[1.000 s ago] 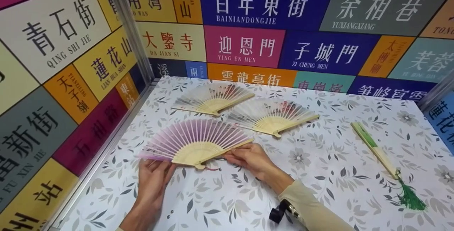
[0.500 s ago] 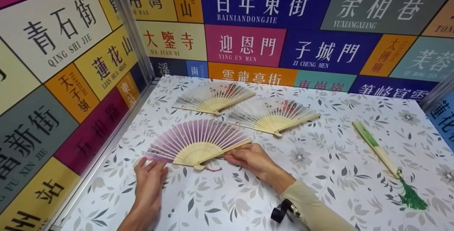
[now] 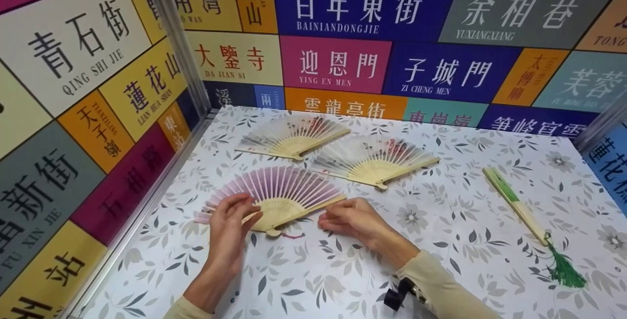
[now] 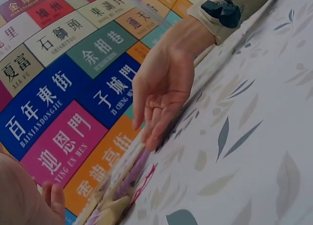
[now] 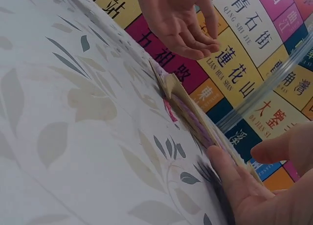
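A spread purple folding fan with pale wooden ribs lies on the table. My left hand hovers over its left part, fingers loosely bent and holding nothing, hiding some of the ribs. Beside the fan's right end stick is my right hand. In the right wrist view, a finger of the right hand lies along the edge of the fan while the thumb stays apart. A thin red cord trails from the fan's pivot.
Behind lie two spread white fans, one at back left and one nearer the middle. A folded green fan with a green tassel rests on the right. Sign-covered walls border the flower-patterned tabletop.
My left hand has left the purple fan's left edge and moved up and right above it. The right hand has loosened from the end stick. The fan has hardly moved.
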`<state>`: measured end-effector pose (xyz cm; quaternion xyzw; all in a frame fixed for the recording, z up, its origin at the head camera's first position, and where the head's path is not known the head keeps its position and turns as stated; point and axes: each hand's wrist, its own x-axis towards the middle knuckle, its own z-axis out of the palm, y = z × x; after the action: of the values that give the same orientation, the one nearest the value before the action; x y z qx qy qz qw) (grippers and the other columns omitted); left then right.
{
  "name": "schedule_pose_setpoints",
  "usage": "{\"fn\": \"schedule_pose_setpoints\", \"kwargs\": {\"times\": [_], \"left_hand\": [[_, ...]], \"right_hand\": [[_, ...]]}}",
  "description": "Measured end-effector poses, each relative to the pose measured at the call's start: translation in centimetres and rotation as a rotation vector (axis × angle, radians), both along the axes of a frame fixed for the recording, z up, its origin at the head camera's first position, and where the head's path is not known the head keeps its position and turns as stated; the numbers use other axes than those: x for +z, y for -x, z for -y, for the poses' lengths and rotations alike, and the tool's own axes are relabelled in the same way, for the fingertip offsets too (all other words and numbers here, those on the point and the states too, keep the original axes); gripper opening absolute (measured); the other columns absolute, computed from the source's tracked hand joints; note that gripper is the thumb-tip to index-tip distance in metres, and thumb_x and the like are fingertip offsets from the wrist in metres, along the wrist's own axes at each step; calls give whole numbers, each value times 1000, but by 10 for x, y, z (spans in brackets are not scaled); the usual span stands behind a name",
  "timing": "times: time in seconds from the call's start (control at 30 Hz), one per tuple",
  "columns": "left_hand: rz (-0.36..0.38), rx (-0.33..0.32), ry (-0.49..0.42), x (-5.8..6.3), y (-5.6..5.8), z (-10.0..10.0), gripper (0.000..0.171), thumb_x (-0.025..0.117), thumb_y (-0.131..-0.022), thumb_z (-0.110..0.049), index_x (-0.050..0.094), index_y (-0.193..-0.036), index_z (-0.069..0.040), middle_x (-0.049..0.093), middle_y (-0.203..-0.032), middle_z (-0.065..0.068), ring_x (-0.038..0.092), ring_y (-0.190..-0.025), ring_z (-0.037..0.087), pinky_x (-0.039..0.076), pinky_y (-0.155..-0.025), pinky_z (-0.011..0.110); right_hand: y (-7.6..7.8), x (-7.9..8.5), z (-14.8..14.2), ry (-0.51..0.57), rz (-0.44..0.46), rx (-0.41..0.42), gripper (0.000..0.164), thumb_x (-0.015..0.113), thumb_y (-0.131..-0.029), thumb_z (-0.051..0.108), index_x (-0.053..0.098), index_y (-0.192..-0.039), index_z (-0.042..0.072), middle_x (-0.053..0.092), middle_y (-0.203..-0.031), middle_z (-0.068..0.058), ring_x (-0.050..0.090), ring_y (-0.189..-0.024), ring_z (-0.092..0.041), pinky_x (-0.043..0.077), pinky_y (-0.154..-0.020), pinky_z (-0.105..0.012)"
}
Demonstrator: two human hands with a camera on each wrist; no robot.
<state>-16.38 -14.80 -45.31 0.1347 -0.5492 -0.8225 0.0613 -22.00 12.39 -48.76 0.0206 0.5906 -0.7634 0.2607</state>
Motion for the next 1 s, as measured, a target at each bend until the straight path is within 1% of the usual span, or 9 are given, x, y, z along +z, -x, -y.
{"fn": "schedule_pose_setpoints", "kwargs": {"times": [0.07, 0.13, 0.3, 0.37, 0.53, 0.67, 0.77, 0.93, 1.0], "left_hand": [[-36, -12, -16, 1, 4, -7, 26, 58, -99, -3, 52, -124, 2, 63, -112, 11, 65, -101, 28, 59, -100, 44], [-59, -34, -26, 2, 8, -16, 25, 59, -100, -8, 54, -123, 3, 63, -109, 10, 65, -101, 29, 59, -100, 46], [-99, -91, -37, 2, 18, -42, 29, 62, -101, -22, 58, -118, 0, 62, -114, 17, 66, -101, 30, 57, -102, 53], [-121, -112, -33, 1, 23, -53, 30, 63, -100, -24, 59, -116, 1, 62, -114, 19, 67, -98, 29, 57, -102, 54], [-166, -169, -8, 1, 36, -82, 32, 62, -100, -22, 58, -115, 5, 66, -108, 16, 68, -97, 29, 59, -98, 51], [-199, -213, 21, 2, 47, -106, 28, 63, -99, -22, 61, -112, 2, 67, -105, 17, 69, -95, 27, 61, -96, 47], [-231, -250, 15, 1, 55, -124, 24, 64, -99, -20, 62, -108, 2, 66, -105, 22, 69, -94, 28, 62, -94, 48], [-272, -325, -1, -3, 68, -149, 21, 61, -100, -16, 65, -106, 3, 68, -107, 29, 71, -90, 27, 64, -90, 46], [-292, -358, 3, -6, 72, -157, 22, 60, -101, -17, 67, -107, 4, 68, -109, 31, 71, -88, 25, 64, -89, 47]], "right_hand": [[1, 4, -5, -26, -22, -13, 39, 61, -99, 8, 52, -128, -15, 68, -116, -30, 73, -103, -34, 60, -96, -39], [2, 7, -11, -39, -42, -31, 40, 62, -99, 11, 51, -129, -13, 68, -117, -29, 74, -101, -32, 61, -95, -40], [3, 14, -30, -52, -94, -87, 45, 67, -98, 19, 51, -130, -10, 69, -114, -21, 73, -99, -29, 62, -94, -41], [2, 17, -38, -75, -119, -106, 46, 68, -98, 21, 53, -129, -8, 70, -113, -18, 73, -99, -28, 63, -93, -40], [2, 23, -57, -149, -176, -144, 41, 68, -98, 25, 58, -126, -3, 71, -110, -14, 72, -103, -30, 64, -91, -39], [-1, 25, -75, -183, -210, -171, 36, 68, -97, 23, 60, -123, -1, 71, -114, -18, 69, -109, -36, 61, -97, -44], [-3, 25, -92, -210, -240, -188, 38, 67, -98, 20, 58, -127, -3, 68, -120, -23, 67, -112, -39, 59, -100, -47], [-6, 26, -128, -278, -288, -226, 42, 65, -99, 21, 54, -132, -4, 67, -123, -23, 68, -111, -35, 59, -100, -46], [-8, 27, -145, -316, -301, -245, 45, 64, -100, 23, 53, -134, -3, 69, -122, -19, 69, -111, -31, 59, -100, -44]]}}
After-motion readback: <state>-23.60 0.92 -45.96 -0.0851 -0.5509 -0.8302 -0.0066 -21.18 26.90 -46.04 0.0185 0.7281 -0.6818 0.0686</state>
